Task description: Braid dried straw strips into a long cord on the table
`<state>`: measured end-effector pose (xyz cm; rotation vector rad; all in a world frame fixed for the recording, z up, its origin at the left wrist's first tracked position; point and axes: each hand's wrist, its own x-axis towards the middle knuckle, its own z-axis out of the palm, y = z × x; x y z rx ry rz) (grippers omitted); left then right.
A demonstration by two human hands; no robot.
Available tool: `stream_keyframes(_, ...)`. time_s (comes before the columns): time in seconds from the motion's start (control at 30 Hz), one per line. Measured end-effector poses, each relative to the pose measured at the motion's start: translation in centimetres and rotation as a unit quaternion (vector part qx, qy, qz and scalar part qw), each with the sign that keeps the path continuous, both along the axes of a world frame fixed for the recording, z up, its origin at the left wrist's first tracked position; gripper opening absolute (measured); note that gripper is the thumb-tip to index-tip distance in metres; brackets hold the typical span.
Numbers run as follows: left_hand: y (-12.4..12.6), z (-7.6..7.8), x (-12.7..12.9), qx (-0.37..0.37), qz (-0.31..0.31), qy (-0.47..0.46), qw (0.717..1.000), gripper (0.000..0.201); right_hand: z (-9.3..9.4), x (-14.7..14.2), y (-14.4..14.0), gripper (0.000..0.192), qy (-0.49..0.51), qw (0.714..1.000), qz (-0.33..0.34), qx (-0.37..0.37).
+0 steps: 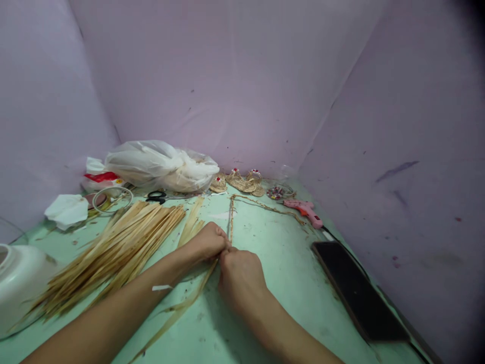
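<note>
Both hands meet at the middle of the green tabletop, fingers pinched close together. Between them runs a thin twisted cord (231, 217) of dried plant fibre, which stretches away from me, bends at the back and trails off to the right. My left hand (210, 239) is closed on the cord's near end. Beside it, my right hand (242, 273) is closed too, on the fibre strips at that same end. Loose flat strips (178, 308) hang from under the hands toward me. The fingertips are partly hidden.
A bundle of dried strips (125, 247) lies left, near a white container (18, 288). Behind are black-handled scissors (157, 196), a plastic bag (162, 167) and small woven pieces (240, 183). Rightward lie a pink glue gun (305, 210) and a dark phone (358, 288). Walls enclose the table.
</note>
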<state>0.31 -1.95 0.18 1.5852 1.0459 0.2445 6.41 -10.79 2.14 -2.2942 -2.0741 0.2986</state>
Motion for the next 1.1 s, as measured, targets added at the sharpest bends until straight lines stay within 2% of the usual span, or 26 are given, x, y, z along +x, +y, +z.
stream_keyframes(0.13,0.7,0.0,-0.4,0.001,-0.039,-0.005,0.999,0.007,0.8,1.6,0.1,0.017,0.044,0.999,0.029,-0.008)
stream_keyframes(0.23,0.8,0.1,-0.7,-0.014,-0.057,-0.036,0.998,0.009,1.6,4.7,0.6,0.026,0.183,0.983,0.023,0.017)
stream_keyframes(0.27,0.8,0.1,-0.7,-0.014,-0.057,-0.039,0.998,0.010,1.6,5.8,0.9,0.032,0.233,0.971,-0.021,0.051)
stream_keyframes(0.33,0.8,0.2,-0.8,-0.010,-0.056,-0.036,0.998,0.011,1.3,7.4,1.6,0.032,0.300,0.940,-0.107,0.120)
stream_keyframes(0.37,0.8,0.2,-0.8,-0.009,-0.057,-0.035,0.998,0.011,1.0,7.8,2.0,0.029,0.326,0.928,-0.133,0.120)
stream_keyframes(0.4,0.8,0.1,-0.7,-0.007,-0.057,-0.036,0.998,0.012,0.5,7.9,2.2,0.027,0.355,0.918,-0.147,0.099)
stream_keyframes(0.47,0.7,0.0,-0.7,-0.001,-0.058,-0.039,0.998,0.012,-0.3,7.3,2.6,0.023,0.433,0.888,-0.154,0.011)
stream_keyframes(0.53,0.7,-0.1,-0.6,0.001,-0.056,-0.043,0.997,0.011,-1.0,6.3,2.7,0.018,0.518,0.839,-0.154,-0.068)
stream_keyframes(0.57,0.6,-0.1,-0.6,0.001,-0.055,-0.043,0.998,0.011,-1.3,5.8,2.8,0.015,0.546,0.819,-0.152,-0.091)
stream_keyframes(0.6,0.6,-0.2,-0.6,0.002,-0.055,-0.045,0.997,0.010,-1.5,5.4,2.8,0.012,0.558,0.811,-0.149,-0.097)
stream_keyframes(0.63,0.5,-0.2,-0.6,0.004,-0.057,-0.047,0.997,0.010,-1.7,5.2,2.9,0.010,0.550,0.817,-0.147,-0.091)
stream_keyframes(0.73,0.5,-0.2,-0.5,0.022,-0.071,-0.043,0.996,0.010,-2.6,5.1,3.2,0.015,0.464,0.875,-0.138,-0.011)
stream_keyframes(0.8,0.6,-0.2,-0.5,0.038,-0.081,-0.028,0.996,0.009,-3.1,5.4,3.4,0.014,0.430,0.893,-0.129,0.043)
stream_keyframes(0.9,0.8,-0.3,-0.6,0.097,-0.087,0.020,0.991,0.010,-3.7,5.6,3.5,0.012,0.449,0.883,-0.115,0.066)
stream_keyframes(1.0,0.9,-0.7,-0.8,0.159,-0.074,0.066,0.982,0.012,-3.8,5.5,3.3,0.006,0.501,0.856,-0.123,0.039)
stream_keyframes(1.1,0.9,-0.9,-1.0,0.189,-0.079,0.094,0.974,0.014,-3.7,5.4,3.1,0.006,0.534,0.833,-0.140,0.010)
